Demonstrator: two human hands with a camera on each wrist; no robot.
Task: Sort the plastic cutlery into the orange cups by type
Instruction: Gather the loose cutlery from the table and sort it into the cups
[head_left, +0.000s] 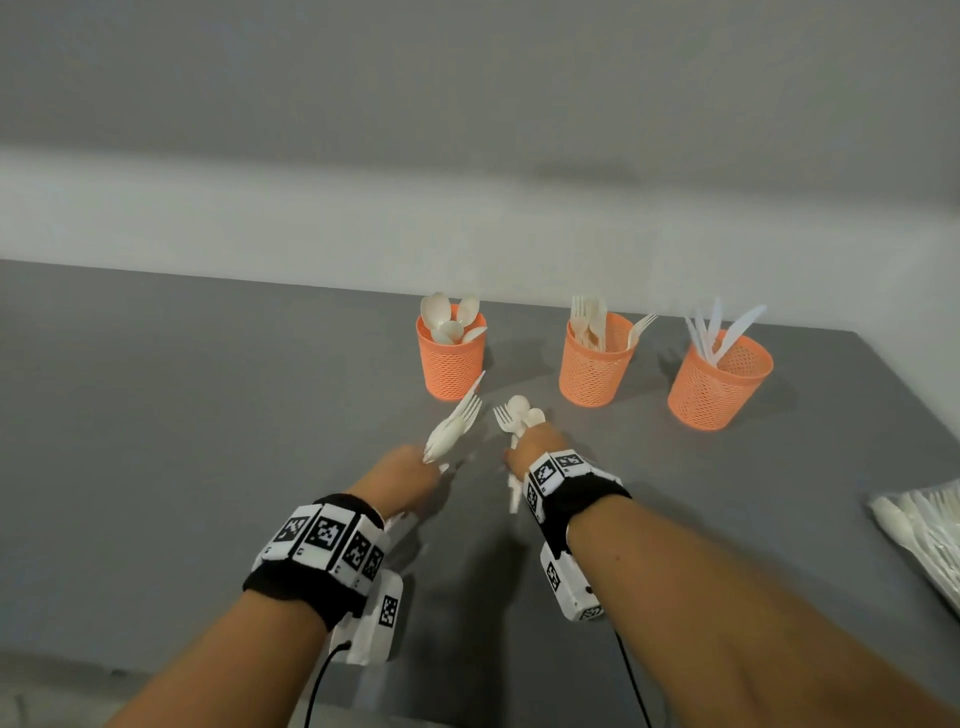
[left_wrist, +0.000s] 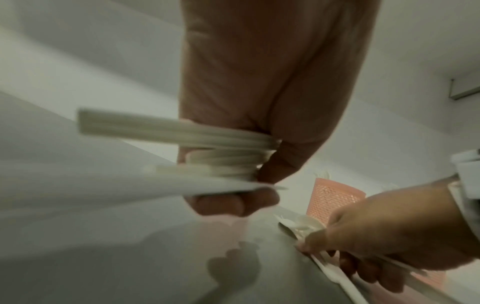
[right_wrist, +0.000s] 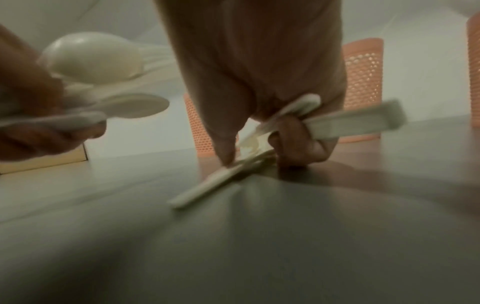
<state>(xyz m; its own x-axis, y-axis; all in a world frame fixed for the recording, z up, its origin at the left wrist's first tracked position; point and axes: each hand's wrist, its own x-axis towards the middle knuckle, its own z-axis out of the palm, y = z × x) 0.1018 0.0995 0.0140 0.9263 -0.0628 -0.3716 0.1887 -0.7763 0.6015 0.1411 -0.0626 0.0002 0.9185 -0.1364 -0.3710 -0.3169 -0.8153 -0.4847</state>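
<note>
Three orange mesh cups stand in a row at the back of the grey table: the spoon cup (head_left: 451, 364), the fork cup (head_left: 595, 369) and the knife cup (head_left: 719, 384). My left hand (head_left: 423, 467) grips a mixed white bundle (head_left: 454, 421) by the handles, fork tines and a knife tip pointing at the spoon cup. From the left wrist these handles (left_wrist: 207, 152) sit fanned in my curled fingers (left_wrist: 233, 202). My right hand (head_left: 522, 452) holds a fork and spoons (head_left: 517, 413) upright. In the right wrist view their handles (right_wrist: 350, 121) cross its fingers (right_wrist: 298, 144), and one piece (right_wrist: 207, 185) touches the table.
A clear bag of white cutlery (head_left: 919, 530) lies at the table's right edge. Bare grey tabletop (head_left: 208, 415) stretches to the left. A pale wall runs behind the cups. Both hands are a short way in front of the spoon and fork cups.
</note>
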